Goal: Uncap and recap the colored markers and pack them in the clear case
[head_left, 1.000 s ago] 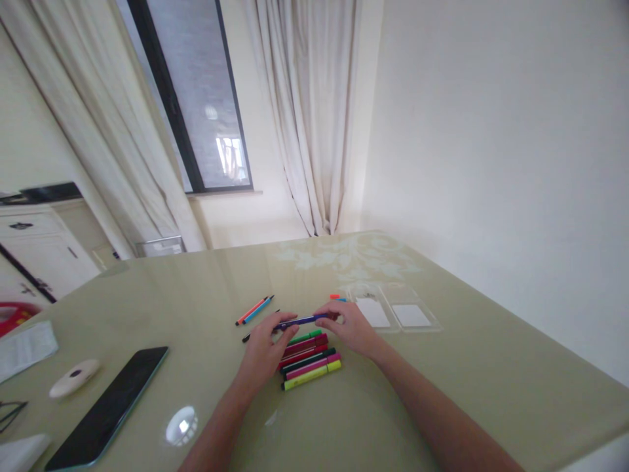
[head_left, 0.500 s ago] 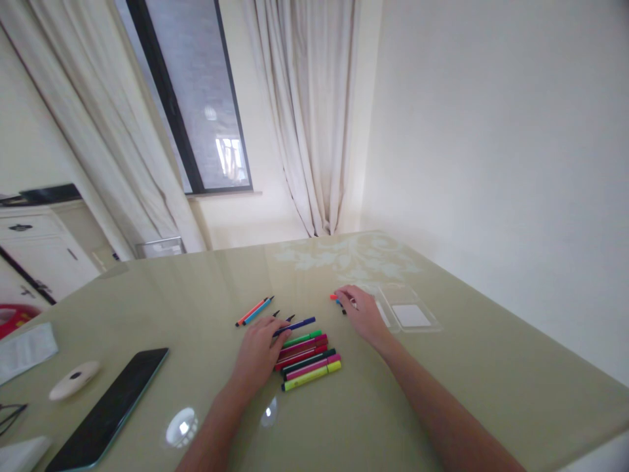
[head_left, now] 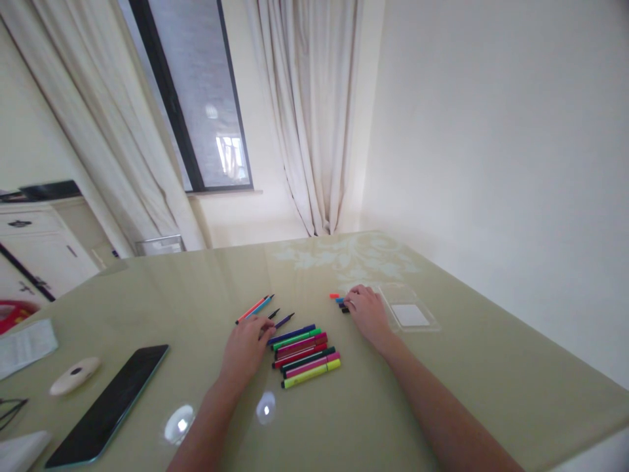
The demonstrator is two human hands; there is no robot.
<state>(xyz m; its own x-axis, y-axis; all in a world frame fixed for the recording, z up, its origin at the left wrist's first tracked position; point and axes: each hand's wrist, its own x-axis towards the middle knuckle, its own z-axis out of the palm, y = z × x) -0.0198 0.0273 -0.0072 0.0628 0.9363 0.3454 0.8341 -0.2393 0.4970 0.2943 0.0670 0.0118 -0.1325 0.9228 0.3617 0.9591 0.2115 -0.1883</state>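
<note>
My left hand (head_left: pixel 246 344) rests on the table, its fingers closed at the back end of an uncapped purple marker (head_left: pixel 284 320). Beside it, the tip of an uncapped black marker (head_left: pixel 274 313) shows; the rest is behind my fingers. Farther off lie an orange marker (head_left: pixel 251 309) and a light blue marker (head_left: pixel 259 306), both uncapped. My right hand (head_left: pixel 367 313) is bent over small caps: orange (head_left: pixel 334 295), blue (head_left: pixel 339 300), purple (head_left: pixel 342 305) and black (head_left: pixel 345 311). Its fingertips appear closed on the purple cap, partly hidden. Several capped markers (head_left: pixel 304 351) lie in a row between my hands.
A clear plastic case (head_left: pixel 432 322) with a white insert lies open beside my right hand. On the left are a black tablet (head_left: pixel 111 406), a cream oval object (head_left: pixel 75 377), a pale packet (head_left: pixel 27 347) and a cable (head_left: pixel 12 412). A wall borders the table's right side.
My left hand has drawn back left from the dark blue capped marker, which now lies nearer the row. My right hand has shifted slightly right, and the purple cap now shows between the others.
</note>
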